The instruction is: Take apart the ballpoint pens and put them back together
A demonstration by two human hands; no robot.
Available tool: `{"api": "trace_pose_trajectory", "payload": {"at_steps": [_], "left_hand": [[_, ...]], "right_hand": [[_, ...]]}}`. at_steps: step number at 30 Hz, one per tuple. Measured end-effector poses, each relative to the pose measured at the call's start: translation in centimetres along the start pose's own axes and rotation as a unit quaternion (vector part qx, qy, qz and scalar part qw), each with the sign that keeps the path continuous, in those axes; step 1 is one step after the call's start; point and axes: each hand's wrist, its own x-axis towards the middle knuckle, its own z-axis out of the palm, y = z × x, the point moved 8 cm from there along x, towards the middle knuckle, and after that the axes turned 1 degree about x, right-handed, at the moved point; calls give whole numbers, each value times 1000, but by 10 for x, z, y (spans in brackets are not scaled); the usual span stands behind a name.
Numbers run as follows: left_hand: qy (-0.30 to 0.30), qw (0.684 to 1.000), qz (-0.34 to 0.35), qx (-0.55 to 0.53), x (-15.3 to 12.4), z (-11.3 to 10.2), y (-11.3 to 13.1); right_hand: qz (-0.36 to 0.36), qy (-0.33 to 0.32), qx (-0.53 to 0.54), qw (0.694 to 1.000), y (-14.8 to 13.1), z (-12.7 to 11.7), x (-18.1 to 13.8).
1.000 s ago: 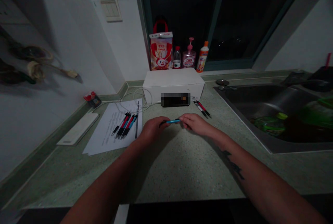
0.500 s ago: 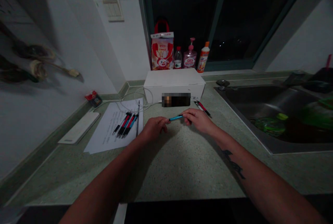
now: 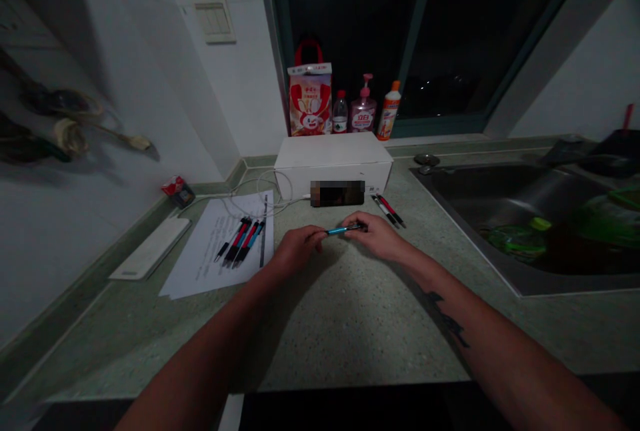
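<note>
A blue pen (image 3: 337, 231) lies crosswise between my two hands, above the counter. My left hand (image 3: 301, 244) pinches its left end. The fingers of my right hand (image 3: 373, 231) are closed round its dark right end, where a clip seems to show. Beyond my right hand, a red-and-black pen (image 3: 391, 210) and a white-and-black pen (image 3: 384, 211) lie side by side on the counter. Several red, blue and black pens (image 3: 243, 241) rest in a group on printed paper sheets (image 3: 200, 254) to the left.
A phone (image 3: 339, 193) with a white cable leans against a white box (image 3: 330, 154). Bottles and a red bag (image 3: 310, 101) stand behind the box. At right is a steel sink (image 3: 465, 231) with green items inside. A flat white object (image 3: 150, 249) lies by the left wall.
My right hand has shifted its grip, so the pen's dark end with the clip now shows between its fingers. The view has moved slightly.
</note>
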Motion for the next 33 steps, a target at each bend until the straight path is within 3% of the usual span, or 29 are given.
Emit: {"api": "trace_pose_trajectory", "payload": {"at_steps": [5, 9, 15, 19, 25, 28, 33], "left_hand": [[7, 1000, 11, -2, 0, 0, 1], [2, 1000, 6, 0, -1, 0, 2], [1, 1000, 20, -5, -1, 2, 6], [2, 1000, -5, 12, -2, 2, 4], [12, 1000, 26, 8, -1, 0, 6], [10, 1000, -1, 25, -2, 1, 4], [26, 998, -42, 26, -2, -3, -1]], "right_hand": [[54, -41, -35, 997, 6, 7, -3], [6, 3, -15, 1000, -4, 2, -2], [35, -50, -53, 997, 3, 13, -4], [-16, -4, -61, 998, -4, 7, -3], [-8, -57, -79, 995, -6, 17, -5], [-49, -17, -119, 992, -15, 10, -6], [-50, 20, -176, 983, -14, 2, -7]]}}
